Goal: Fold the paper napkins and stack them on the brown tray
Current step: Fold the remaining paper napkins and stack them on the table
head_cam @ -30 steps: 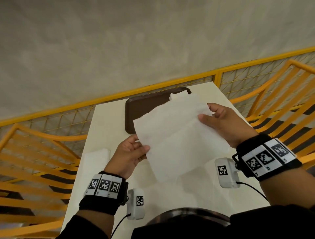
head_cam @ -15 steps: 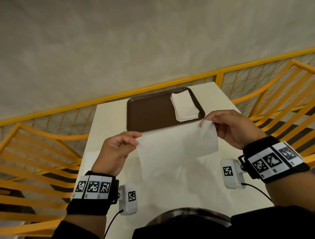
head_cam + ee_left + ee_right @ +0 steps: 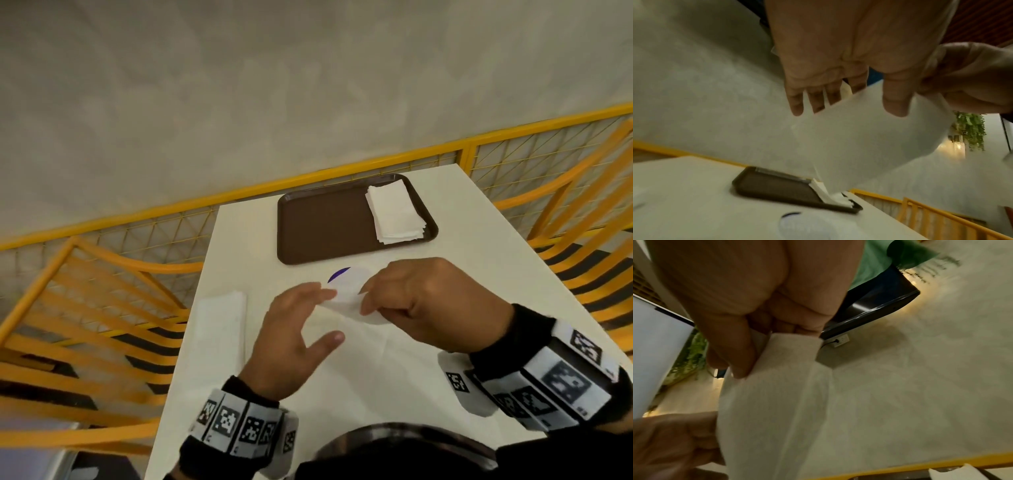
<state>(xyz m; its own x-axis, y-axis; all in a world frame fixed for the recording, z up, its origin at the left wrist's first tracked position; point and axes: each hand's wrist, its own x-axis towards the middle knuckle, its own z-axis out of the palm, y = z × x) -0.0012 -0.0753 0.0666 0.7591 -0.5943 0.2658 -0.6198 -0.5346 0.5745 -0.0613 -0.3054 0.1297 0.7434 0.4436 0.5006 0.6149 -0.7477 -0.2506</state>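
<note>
One napkin [image 3: 349, 303] is in hand, held above the table [image 3: 376, 370] on my side of the tray [image 3: 325, 233]. My right hand [image 3: 431, 305] pinches one end of it: in the right wrist view the thumb [image 3: 740, 353] lies on the near face and the curled fingers are behind the sheet. My left hand [image 3: 291, 339] is spread, fingers straight; in the left wrist view the thumb [image 3: 896, 99] is in front of the sheet's upper edge and the other fingers [image 3: 816, 100] reach behind it. I cannot tell whether those fingers press the paper or only lie against it. The sheet hangs bowed between the two hands; the left wrist view shows it clear of the table.

The tray lies flat at the far end of the table, well apart from my hands. A stack [image 3: 394, 212] of folded napkins sits in its right part, edges slightly uneven; the left part shows bare brown surface.

A flat pile [image 3: 221, 329] of unfolded napkins lies on the table near the tray's left side, towards me, just beside my left hand and not touching it.

A round white mark with a blue edge [image 3: 342, 277] is on the table between the tray and the held napkin.

Yellow railings [image 3: 102, 274] border the table beyond the tray and on both sides.
</note>
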